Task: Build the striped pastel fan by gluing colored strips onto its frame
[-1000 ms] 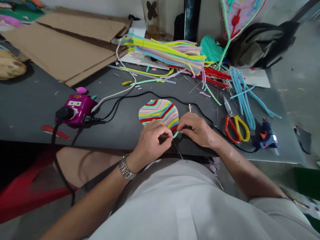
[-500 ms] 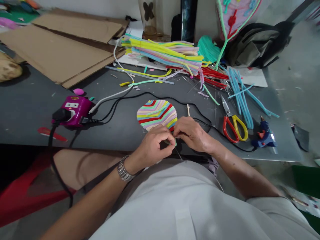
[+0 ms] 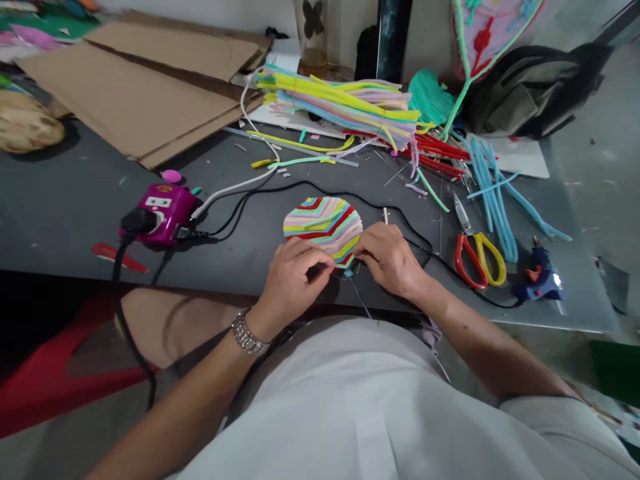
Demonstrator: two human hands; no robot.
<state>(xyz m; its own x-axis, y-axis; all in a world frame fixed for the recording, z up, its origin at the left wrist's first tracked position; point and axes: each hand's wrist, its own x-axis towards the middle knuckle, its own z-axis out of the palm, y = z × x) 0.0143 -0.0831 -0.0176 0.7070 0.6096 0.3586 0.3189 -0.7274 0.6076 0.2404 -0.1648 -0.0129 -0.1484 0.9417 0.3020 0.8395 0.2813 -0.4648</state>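
Note:
A round disc of multicoloured pipe cleaners (image 3: 324, 225), laid in striped chevrons, sits at the table's front edge between my hands. My left hand (image 3: 295, 280) pinches its lower left rim, and my right hand (image 3: 387, 260) holds its lower right rim. A small teal stem end (image 3: 349, 272) pokes out below the disc between my fingers. A thin metal wire or needle (image 3: 361, 298) hangs down from there. A short wooden stick (image 3: 385, 215) stands just above my right hand. My fingers hide the disc's bottom edge.
A black cable (image 3: 320, 187) curves behind the disc, leading to a magenta power socket (image 3: 163, 212) on the left. Right of my hands lie red-and-yellow scissors (image 3: 475, 261) and a blue glue gun (image 3: 540, 280). Pipe cleaner bundles (image 3: 340, 107) and cardboard sheets (image 3: 140, 87) lie behind.
My left hand has slid left along the disc's lower rim, away from my right hand. The teal stem end now shows between them. The whole view has shifted slightly.

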